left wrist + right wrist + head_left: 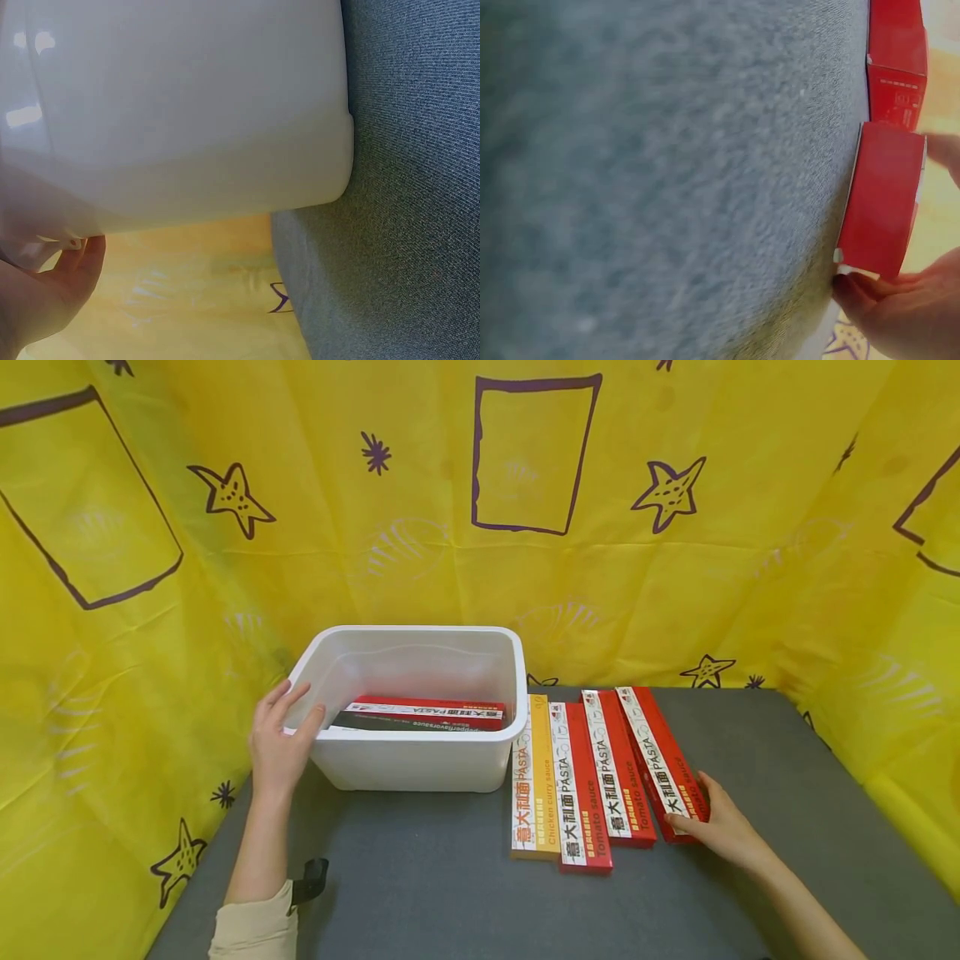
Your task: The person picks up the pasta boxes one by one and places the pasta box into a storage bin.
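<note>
My left hand (pixel 279 739) holds the front left corner of a white plastic bin (pixel 408 760) by its rim. In the left wrist view, its fingers (pixel 86 266) curl at the edge of the bin's wall. Inside the bin lie a red pasta box (pixel 427 703) and a dark green one (pixel 408 723). On the right, my right hand (pixel 723 831) grips the near end of the rightmost red tomato-sauce pasta box (pixel 663 752), thumb on one side and fingers on the other. The right wrist view shows the red end of this box (pixel 883 199) between thumb and fingers.
Between bin and right hand lie a yellow chicken curry pasta box (pixel 534 777) and two more red pasta boxes (pixel 581 785), side by side on the grey tabletop (pixel 420 877). A yellow patterned curtain (pixel 420 585) encloses the table's back and sides.
</note>
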`<state>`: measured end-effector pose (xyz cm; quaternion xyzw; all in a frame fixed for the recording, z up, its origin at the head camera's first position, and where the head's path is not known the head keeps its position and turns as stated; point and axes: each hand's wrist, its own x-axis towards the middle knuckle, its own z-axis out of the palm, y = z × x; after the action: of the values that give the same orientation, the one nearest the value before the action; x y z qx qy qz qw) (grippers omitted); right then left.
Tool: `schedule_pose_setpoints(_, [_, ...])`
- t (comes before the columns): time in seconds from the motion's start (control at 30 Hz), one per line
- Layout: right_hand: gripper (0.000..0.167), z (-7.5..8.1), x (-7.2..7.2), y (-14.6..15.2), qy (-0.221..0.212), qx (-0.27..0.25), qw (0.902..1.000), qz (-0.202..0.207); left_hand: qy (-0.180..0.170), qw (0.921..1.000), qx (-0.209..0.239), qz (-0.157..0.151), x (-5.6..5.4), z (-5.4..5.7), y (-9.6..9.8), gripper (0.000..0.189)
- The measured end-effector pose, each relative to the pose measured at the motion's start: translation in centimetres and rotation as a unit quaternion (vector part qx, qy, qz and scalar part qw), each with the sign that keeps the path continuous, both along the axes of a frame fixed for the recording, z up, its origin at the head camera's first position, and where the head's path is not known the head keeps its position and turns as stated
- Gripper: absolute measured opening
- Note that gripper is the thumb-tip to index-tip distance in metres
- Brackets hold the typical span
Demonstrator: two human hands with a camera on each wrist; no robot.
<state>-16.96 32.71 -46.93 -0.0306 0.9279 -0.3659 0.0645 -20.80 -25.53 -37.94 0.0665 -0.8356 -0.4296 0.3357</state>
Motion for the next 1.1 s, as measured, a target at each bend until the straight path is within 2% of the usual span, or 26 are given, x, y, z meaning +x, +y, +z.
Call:
schedule_pose_setpoints(0.13, [0.107, -0.5, 0.3, 0.1, 0.009, 0.017, 0.9997, 0.013, -0.001, 1.0, 0.0, -0.001, -0.1, 0.0, 0.0, 0.039])
schedule_pose_setpoints(0.3, [0.11, -0.8, 0.4, -0.1, 0.065, 0.013, 0.997, 0.039, 0.004, 1.0, 0.003, -0.002, -0.1, 0.0, -0.1, 0.039])
schedule_pose_setpoints(0.37, [0.109, -0.8, 0.5, -0.2, 0.073, 0.007, 0.9964, 0.042, 0.006, 1.0, 0.002, -0.002, 0.0, 0.0, 0.0, 0.039])
schedule_pose_setpoints(0.6, [0.114, -0.4, 0.9, -0.1, 0.007, 0.029, 0.9996, 0.001, 0.015, 0.9999, -0.006, -0.001, -0.1, -0.1, 0.0, 0.038])
schedule_pose_setpoints(0.7, [0.112, -0.1, 1.0, 0.0, -0.011, 0.018, 0.9997, -0.014, 0.015, 0.9999, -0.007, -0.001, -0.1, -0.1, 0.0, 0.038])
schedule_pose_setpoints(0.83, [0.109, 0.9, 1.2, -0.1, -0.024, -0.018, 0.9988, -0.038, 0.015, 0.9999, -0.009, -0.001, -0.1, -0.1, 0.0, 0.038])
schedule_pose_setpoints(1.1, [0.105, 2.6, 1.3, -0.4, -0.006, -0.071, 0.9933, -0.091, 0.019, 0.9998, -0.005, -0.003, -0.1, -0.2, -0.1, 0.038])
